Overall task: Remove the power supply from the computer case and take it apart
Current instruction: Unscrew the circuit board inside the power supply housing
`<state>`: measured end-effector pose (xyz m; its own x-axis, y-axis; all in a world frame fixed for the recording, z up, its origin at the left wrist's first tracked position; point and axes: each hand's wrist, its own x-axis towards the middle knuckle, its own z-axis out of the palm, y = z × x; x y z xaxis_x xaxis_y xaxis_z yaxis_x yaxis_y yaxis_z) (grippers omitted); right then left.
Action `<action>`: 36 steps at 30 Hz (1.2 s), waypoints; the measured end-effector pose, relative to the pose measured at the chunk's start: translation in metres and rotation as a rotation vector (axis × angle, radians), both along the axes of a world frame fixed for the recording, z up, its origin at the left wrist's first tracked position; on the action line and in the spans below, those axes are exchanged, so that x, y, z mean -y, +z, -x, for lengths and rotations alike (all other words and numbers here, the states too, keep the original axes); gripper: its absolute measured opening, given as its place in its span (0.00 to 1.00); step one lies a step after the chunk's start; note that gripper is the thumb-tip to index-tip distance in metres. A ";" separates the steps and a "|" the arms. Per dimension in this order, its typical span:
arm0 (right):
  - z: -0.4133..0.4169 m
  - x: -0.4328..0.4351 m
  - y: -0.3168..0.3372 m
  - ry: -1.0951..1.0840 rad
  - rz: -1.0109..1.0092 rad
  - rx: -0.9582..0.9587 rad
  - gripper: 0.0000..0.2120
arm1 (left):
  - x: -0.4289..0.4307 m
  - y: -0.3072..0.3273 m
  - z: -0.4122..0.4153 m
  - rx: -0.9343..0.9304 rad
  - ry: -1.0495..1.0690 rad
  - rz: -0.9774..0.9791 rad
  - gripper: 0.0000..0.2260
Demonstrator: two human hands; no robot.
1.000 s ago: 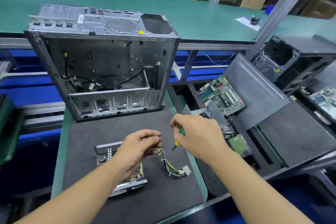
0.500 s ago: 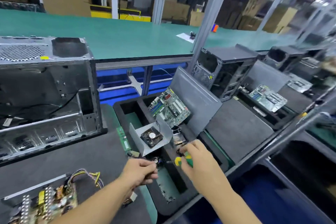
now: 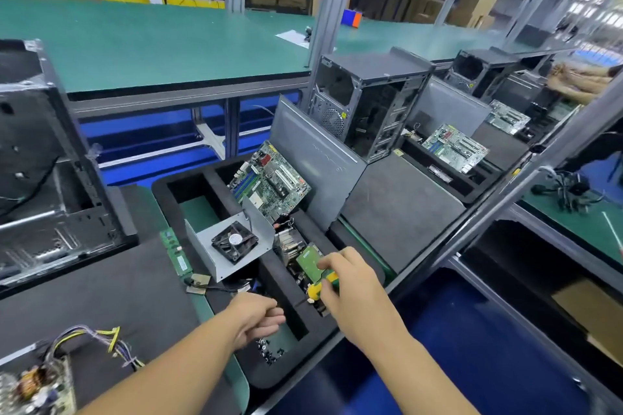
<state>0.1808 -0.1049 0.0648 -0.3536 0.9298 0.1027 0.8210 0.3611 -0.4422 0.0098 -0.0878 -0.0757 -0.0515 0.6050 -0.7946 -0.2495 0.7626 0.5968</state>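
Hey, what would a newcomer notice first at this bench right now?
The hands, bottom centre: the right hand grips a yellow-green screwdriver, and the left hand hovers over loose screws in a tray slot. Just behind sits a black fan in its grey cover, with a motherboard leaning further back.

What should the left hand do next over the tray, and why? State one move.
Probably open the left hand and drop anything it holds into the tray slot below, where loose screws already lie. Its fingers are curled right above them; the right hand holds the screwdriver.
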 end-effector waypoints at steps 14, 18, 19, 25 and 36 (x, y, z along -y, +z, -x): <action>0.032 -0.004 0.004 0.027 0.001 -0.103 0.10 | 0.019 0.024 0.066 -0.595 -0.197 -0.428 0.11; 0.075 -0.001 0.004 0.146 0.033 -0.143 0.11 | 0.049 0.045 0.116 -0.965 -0.411 -0.614 0.10; 0.087 0.001 0.004 0.185 0.040 -0.140 0.11 | 0.059 0.048 0.129 -1.065 -0.440 -0.630 0.11; 0.167 0.020 0.008 0.400 -0.001 -0.006 0.13 | 0.132 0.041 0.208 -1.463 -0.286 -0.452 0.14; 0.251 0.062 -0.009 0.620 0.247 0.027 0.09 | 0.236 0.004 0.278 -1.462 -0.596 -0.413 0.19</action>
